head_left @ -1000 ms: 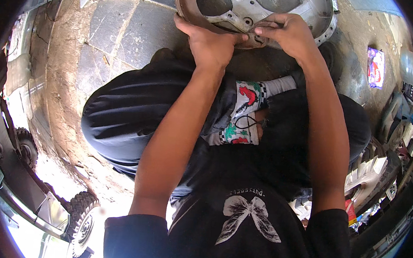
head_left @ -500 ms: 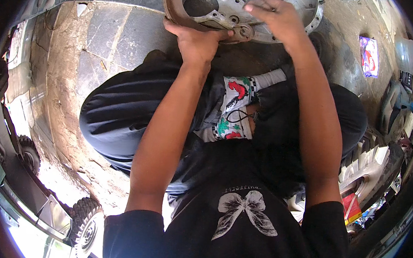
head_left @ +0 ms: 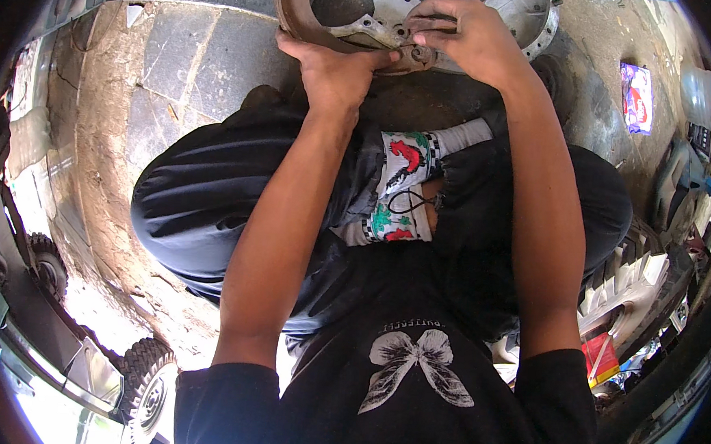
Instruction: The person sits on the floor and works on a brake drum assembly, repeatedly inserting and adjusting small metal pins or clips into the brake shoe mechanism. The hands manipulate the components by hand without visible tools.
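Observation:
A large round metal housing (head_left: pixel 295 7), grey inside with a brown, worn rim and several holes, lies ahead of my crossed legs and is cut off by the upper edge. My left hand (head_left: pixel 330 70) is closed around its near rim, thumb along the top of the edge. Over the near edge, just right of that thumb, my right hand (head_left: pixel 468 43) is bent with fingertips pinched together beside a small round boss (head_left: pixel 417 56). Anything between those fingertips is too small or hidden to make out.
Grey floor tiles (head_left: pixel 235 60) lie at the left. A purple and white packet (head_left: pixel 636 98) is on the floor at right. A treaded wheel (head_left: pixel 150 392) stands at the lower left, and a red and yellow box (head_left: pixel 601 357) sits among clutter at the lower right.
My right hand has come down and left, from above the housing to the boss at its near edge, fingers drawing together. The left hand keeps its grip on the rim.

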Available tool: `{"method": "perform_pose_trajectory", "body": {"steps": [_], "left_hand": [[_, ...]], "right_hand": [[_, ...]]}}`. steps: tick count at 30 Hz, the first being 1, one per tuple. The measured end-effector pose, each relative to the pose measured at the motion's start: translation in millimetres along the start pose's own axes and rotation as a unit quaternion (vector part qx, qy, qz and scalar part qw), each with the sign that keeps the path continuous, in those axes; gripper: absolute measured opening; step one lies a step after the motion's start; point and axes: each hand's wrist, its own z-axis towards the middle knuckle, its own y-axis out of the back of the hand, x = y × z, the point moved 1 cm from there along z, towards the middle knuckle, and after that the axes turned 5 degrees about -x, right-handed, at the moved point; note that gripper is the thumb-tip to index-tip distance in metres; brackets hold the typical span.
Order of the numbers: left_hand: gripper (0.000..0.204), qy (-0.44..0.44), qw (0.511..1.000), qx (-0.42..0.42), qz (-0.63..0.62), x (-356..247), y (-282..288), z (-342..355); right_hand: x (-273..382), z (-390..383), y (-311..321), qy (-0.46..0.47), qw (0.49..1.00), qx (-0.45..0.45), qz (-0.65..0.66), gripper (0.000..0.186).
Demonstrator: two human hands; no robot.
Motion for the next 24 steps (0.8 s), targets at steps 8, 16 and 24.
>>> {"method": "perform_pose_trajectory", "body": {"steps": [8, 16, 24], "left_hand": [[0.117, -0.043, 0.999, -0.026, 0.014, 2, -5, -1], [0.121, -0.01, 0.999, -0.028, 0.036, -5, -4, -3], [0.111, -0.02, 1.0, -0.007, -0.002, -7, -1, -2]], "right_hand": [[23, 17, 11, 0.006, 0.994, 0.091, 0.059, 0.024], [17, 34, 12, -0.004, 0.986, 0.162, 0.043, 0.027], [19, 40, 9, -0.017, 0.99, 0.132, -0.04, 0.03]]}}
